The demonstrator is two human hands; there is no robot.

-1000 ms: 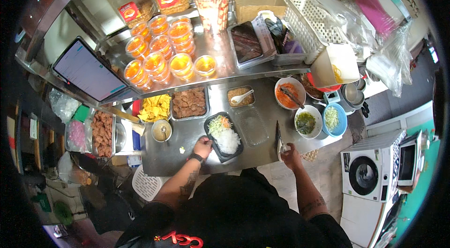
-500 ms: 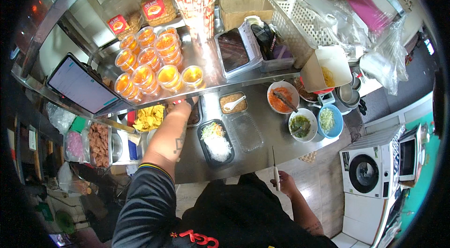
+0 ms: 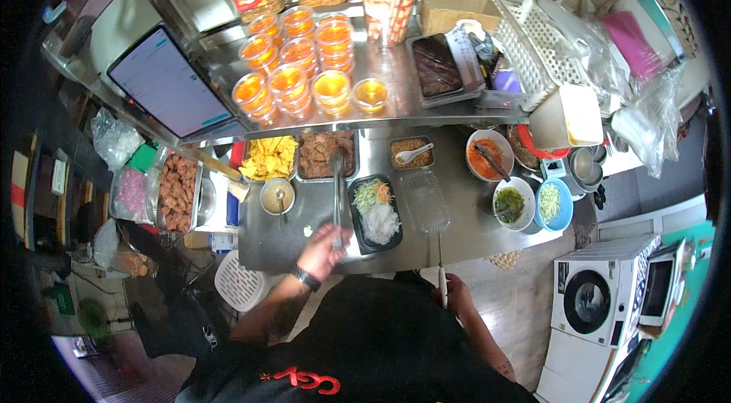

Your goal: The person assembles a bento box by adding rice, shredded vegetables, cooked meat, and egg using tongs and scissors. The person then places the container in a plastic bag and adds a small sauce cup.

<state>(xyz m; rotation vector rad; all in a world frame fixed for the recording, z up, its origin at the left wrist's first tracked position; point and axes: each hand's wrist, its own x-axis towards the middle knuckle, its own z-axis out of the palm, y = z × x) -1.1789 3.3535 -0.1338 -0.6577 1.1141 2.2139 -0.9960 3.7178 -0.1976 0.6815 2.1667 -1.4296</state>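
Steel counter (image 3: 320, 239) under a cup-lined shelf (image 3: 396, 98); left hand (image 3: 324, 251) grips tongs (image 3: 336, 194), right hand (image 3: 455, 295) a knife (image 3: 441, 273).

Left hand (image 3: 324, 249) extended forward from lower edge, forearm bare, dark band at wrist; grip closed, fingers curled. Right hand (image 3: 454, 294) drawn back low beside the torso, grip closed, knuckles facing outward. Hands well apart. Both upper arms in black sleeves.

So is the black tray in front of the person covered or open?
Open: the black tray shows noodles and shredded vegetables uncovered, and the clear lid lies on the counter beside it.
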